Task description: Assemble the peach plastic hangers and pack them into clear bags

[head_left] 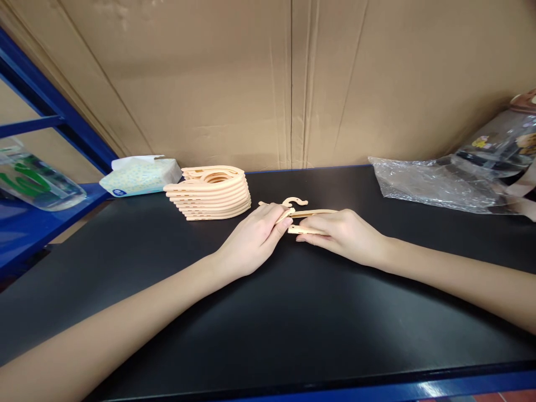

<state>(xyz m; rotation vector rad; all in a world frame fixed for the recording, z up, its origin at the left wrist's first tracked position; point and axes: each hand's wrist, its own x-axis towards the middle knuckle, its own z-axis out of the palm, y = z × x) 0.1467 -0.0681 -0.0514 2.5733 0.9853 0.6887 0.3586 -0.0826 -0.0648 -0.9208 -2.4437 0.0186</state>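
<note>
A cream plastic folding hanger (315, 213) is held between my two hands over the middle of the black table, its hook pointing away from me. My left hand (256, 237) is closed around its left part, thumb and fingers pinching one end. On the other side, my right hand (345, 234) is closed on the right arm of the hanger. The two lower ends sit close together between my hands; whether they touch I cannot tell. Beyond my left hand stands a neat stack of folded cream hangers (213, 195).
A tissue pack (144, 176) lies left of the stack. Clear plastic bags (439, 181) and a transparent jug (502, 137) are at the back right. A blue shelf frame (50, 120) with a clear bottle (39, 178) borders the left; cardboard (201, 84) walls the back.
</note>
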